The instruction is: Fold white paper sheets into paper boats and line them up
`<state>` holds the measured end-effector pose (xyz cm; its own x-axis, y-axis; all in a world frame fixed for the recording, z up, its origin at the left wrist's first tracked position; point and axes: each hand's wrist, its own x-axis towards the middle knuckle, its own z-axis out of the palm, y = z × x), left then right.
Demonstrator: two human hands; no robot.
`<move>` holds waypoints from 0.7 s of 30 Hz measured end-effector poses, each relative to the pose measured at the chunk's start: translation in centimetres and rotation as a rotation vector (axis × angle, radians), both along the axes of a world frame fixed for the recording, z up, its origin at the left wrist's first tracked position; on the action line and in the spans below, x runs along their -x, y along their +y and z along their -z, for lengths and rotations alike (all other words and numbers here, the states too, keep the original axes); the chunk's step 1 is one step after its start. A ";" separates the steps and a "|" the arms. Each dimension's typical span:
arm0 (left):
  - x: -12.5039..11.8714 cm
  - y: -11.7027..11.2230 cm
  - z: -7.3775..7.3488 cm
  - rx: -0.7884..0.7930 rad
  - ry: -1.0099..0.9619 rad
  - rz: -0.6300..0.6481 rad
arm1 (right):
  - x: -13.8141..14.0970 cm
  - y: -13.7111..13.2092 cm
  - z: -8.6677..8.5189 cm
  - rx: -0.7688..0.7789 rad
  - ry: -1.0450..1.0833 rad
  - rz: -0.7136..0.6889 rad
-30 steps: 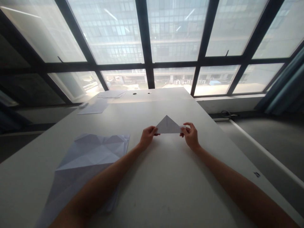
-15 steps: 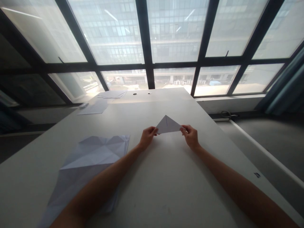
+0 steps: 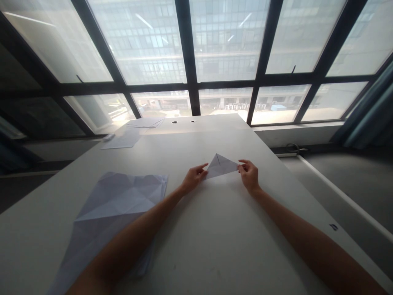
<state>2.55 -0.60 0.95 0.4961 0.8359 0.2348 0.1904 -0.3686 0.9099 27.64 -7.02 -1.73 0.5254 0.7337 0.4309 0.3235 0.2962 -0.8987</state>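
Note:
A small white paper folded into a triangle [image 3: 221,166] hangs just above the white table [image 3: 215,237], its point aimed away from me. My left hand [image 3: 193,178] pinches its left corner between thumb and fingers. My right hand [image 3: 249,175] pinches its right corner the same way. Both forearms reach out over the table from the near edge.
A large creased sheet of white paper [image 3: 113,209] lies flat at the near left, partly under my left forearm. More loose sheets [image 3: 129,137] lie at the far left corner. Two small round holes [image 3: 174,122] mark the table's far end, below big windows.
The folded triangle has tipped down flatter toward the table, and both hands have dropped slightly with it. My left fingers have stretched out more along the corner.

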 end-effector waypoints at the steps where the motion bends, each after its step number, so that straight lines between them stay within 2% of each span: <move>1: 0.0 -0.1 0.1 -0.023 0.032 0.017 | -0.1 0.0 0.1 0.014 -0.028 0.019; 3: 0.0 -0.3 0.4 -0.108 0.112 0.093 | -0.3 0.1 0.2 0.062 -0.099 0.047; 6: 0.0 -0.8 0.4 -0.336 0.259 0.189 | -0.5 0.0 0.5 0.171 -0.260 0.072; 9: 0.2 -1.4 0.1 -0.549 0.449 0.150 | -0.5 0.0 0.8 0.260 -0.433 0.106; 12: 0.4 -1.8 -0.4 -0.677 0.581 0.130 | -0.5 0.0 1.1 0.269 -0.576 0.123; 17: 0.4 -2.2 -0.8 -0.734 0.643 0.439 | -0.7 0.2 1.6 0.240 -0.671 0.085; 19: 0.3 -2.4 -1.0 -0.726 0.646 0.479 | -0.8 0.2 1.6 0.261 -0.659 0.047; 21: 0.1 -2.7 -1.2 -0.728 0.635 0.457 | -0.7 0.1 1.4 0.281 -0.675 0.013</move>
